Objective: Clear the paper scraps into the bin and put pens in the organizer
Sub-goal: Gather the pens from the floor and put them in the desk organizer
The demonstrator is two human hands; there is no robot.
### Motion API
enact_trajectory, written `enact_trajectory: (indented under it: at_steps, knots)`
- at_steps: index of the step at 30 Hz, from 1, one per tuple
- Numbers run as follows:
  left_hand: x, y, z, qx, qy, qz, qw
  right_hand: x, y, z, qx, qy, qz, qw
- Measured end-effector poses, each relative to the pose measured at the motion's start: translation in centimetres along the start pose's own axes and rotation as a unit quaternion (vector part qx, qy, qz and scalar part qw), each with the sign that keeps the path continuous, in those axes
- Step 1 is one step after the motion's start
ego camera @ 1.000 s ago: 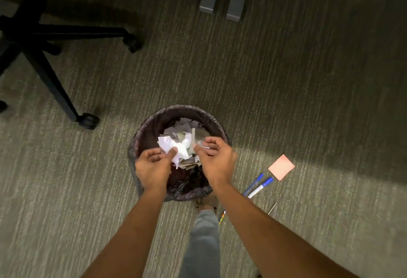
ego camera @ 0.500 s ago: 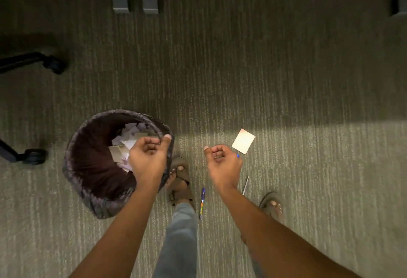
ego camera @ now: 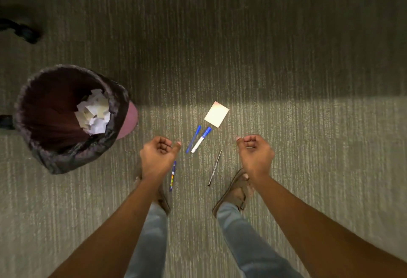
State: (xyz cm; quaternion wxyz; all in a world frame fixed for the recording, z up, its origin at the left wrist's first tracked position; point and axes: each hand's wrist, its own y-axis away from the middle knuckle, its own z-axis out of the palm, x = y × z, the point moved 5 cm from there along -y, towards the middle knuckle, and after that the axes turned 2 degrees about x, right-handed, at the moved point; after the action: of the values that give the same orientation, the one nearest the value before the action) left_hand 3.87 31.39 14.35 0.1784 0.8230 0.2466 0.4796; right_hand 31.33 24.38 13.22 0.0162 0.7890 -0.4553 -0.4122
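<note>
On the grey-green carpet [ego camera: 286, 68], seen from the head camera, a round bin [ego camera: 52, 161] lined with a dark bag is sitting at the left, and crumpled white paper scraps [ego camera: 93, 114] are lying inside it against its right wall. The left hand [ego camera: 157, 156] is hovering well to the right of the bin, fingers curled loosely inward and gripping nothing. The right hand [ego camera: 255, 156] is hovering apart from it, curled the same way and empty. Between them a blue pen [ego camera: 193, 139] and a white marker with a blue cap [ego camera: 201, 140] are lying side by side, with a pale sticky-note pad [ego camera: 216, 111] just beyond. A patterned pen [ego camera: 172, 176] is lying beside the left wrist; a thin dark refill [ego camera: 214, 168] is lying nearer the right sandal [ego camera: 233, 191]. No writing is readable on anything.
</note>
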Motion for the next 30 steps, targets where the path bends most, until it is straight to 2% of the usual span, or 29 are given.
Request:
enact_trajectory:
  at_steps: [4,9,18,21,24,30]
  knots:
    - [-3.8,1.1,0.8,-0.027,-0.035,-0.02,0.999,4.1,0.3,0.1,0.0,-0.018,0.016,1.0]
    - [-8.6,-0.9,1.7,-0.08,-0.084,-0.02,0.993,7.4,1.2,4.1,-0.02,-0.042,0.041,0.998]
    - [-18.9,-7.0,3.0,-0.092,-0.159,-0.026,0.983,11.9,2.0,13.3,-0.051,-0.027,0.011,0.998]
    - [-22.4,-7.2,3.9,-0.109,-0.241,-0.039,0.964,14.2,2.4,15.5,-0.059,-0.011,0.005,0.998]
    - [-25.1,-6.6,5.3,-0.125,-0.362,-0.043,0.923,15.8,2.4,17.5,-0.051,-0.008,0.009,0.999]
    - [-28.1,-7.2,8.3,-0.114,-0.4,-0.043,0.909,16.2,0.9,22.2,-0.068,-0.048,0.028,0.996]
